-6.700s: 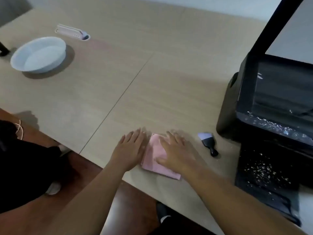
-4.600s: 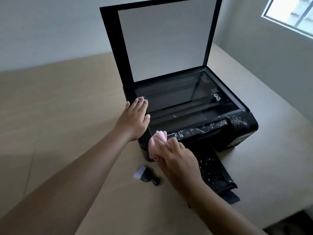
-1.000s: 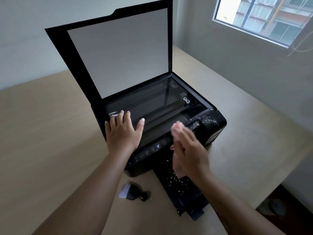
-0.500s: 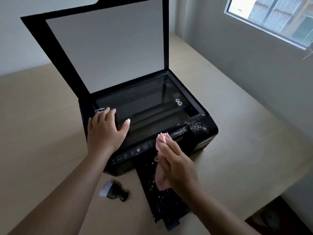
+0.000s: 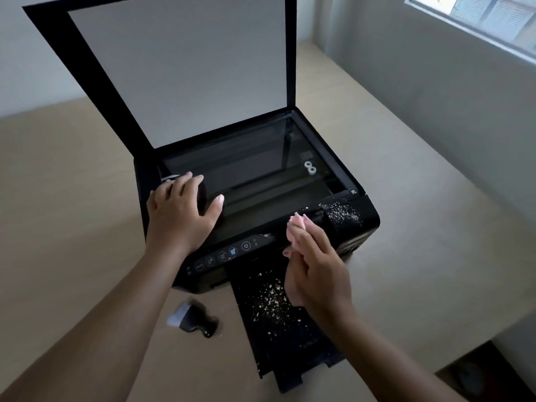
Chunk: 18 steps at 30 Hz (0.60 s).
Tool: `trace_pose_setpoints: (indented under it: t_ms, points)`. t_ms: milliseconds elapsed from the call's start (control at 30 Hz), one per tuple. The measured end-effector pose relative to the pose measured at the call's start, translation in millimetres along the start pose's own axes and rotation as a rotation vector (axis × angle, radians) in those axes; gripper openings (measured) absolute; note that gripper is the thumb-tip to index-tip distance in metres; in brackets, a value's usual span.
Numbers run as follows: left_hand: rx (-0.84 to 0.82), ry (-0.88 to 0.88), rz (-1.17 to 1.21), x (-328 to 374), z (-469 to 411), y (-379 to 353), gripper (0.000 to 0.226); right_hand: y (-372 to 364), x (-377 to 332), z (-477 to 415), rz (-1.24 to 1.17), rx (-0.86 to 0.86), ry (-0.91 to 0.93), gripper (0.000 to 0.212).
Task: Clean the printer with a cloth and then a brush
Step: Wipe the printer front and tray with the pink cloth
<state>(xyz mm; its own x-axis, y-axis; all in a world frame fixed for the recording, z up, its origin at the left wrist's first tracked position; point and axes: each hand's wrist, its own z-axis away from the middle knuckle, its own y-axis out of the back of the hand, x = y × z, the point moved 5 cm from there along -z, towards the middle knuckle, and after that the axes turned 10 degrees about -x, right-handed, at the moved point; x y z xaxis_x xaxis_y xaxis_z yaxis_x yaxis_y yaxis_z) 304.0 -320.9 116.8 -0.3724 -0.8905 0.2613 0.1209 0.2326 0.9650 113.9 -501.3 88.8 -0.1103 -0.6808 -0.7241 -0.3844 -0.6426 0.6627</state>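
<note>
A black printer [image 5: 356, 227] stands on the table with its scanner lid [image 5: 179, 68] raised. White crumbs speckle its front right corner and the paper tray [image 5: 278, 323] pulled out in front. My left hand [image 5: 179, 216] lies flat on the left of the scanner glass, fingers spread. My right hand [image 5: 316, 268] grips a bunched pink cloth [image 5: 295, 226] against the front edge, just left of the crumbed corner. A small black brush [image 5: 193, 317] with pale bristles lies on the table left of the tray.
The light wooden table [image 5: 72, 184] extends left and right of the printer. Its right edge runs near a grey wall with a window [image 5: 475, 15] at the upper right. The floor shows at the lower right corner.
My right hand with the cloth has slid right along the printer's front edge toward the crumbed corner. My left hand stays pressed on the glass.
</note>
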Motion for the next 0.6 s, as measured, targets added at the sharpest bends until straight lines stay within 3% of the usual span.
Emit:
trace_pose_setpoints:
  t_ms: [167,267,333,467,600]
  points:
    - [-0.127,-0.146,0.138,14.0,17.6,1.0,0.066,-28.5,-34.3,3.6,-0.188,-0.160,0.062,0.030]
    - [-0.264,-0.252,-0.003,23.0,49.1,-13.5,0.073,-9.2,-8.4,-1.0,-0.066,-0.014,-0.005,0.028]
    - [-0.257,-0.277,-0.137,25.8,54.6,-20.2,0.076,-11.4,-3.4,1.6,-0.061,0.059,-0.060,0.031]
    - [-0.212,-0.260,-0.142,25.8,49.3,-16.6,0.072,-27.1,-38.4,8.8,-0.134,-0.103,0.084,0.031]
    - [-0.182,-0.276,-0.122,25.5,52.9,-17.0,0.066,35.9,-8.6,-12.5,0.118,0.121,-0.041,0.031]
